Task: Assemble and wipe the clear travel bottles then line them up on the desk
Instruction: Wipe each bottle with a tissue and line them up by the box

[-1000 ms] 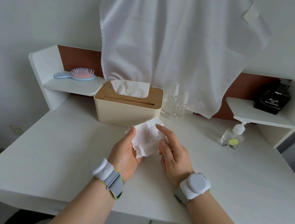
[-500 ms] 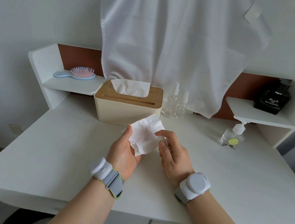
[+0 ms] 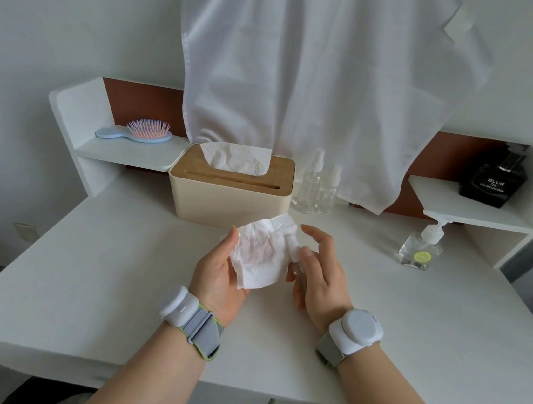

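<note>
Left hand: my left hand (image 3: pixel 217 276) cups a crumpled tissue (image 3: pixel 261 254), thumb pinching its edge.
Right hand: my right hand (image 3: pixel 320 274) fingers loosely spread, thumb touching the tissue's right flap.
Bottles: 2 clear spray bottles (image 3: pixel 318 187) stand at the tabletop's back edge.
Handling: light, slick, tippy; I'd grip the body.

Over at two o'clock, on the right-hand shelf, the black bottle (image 3: pixel 492 181) carries white lettering: "BLUE" on top, "DE" under it, and a third, smaller line too blurred to read. The pump bottle's green round sticker (image 3: pixel 421 256) shows nothing legible.
</note>
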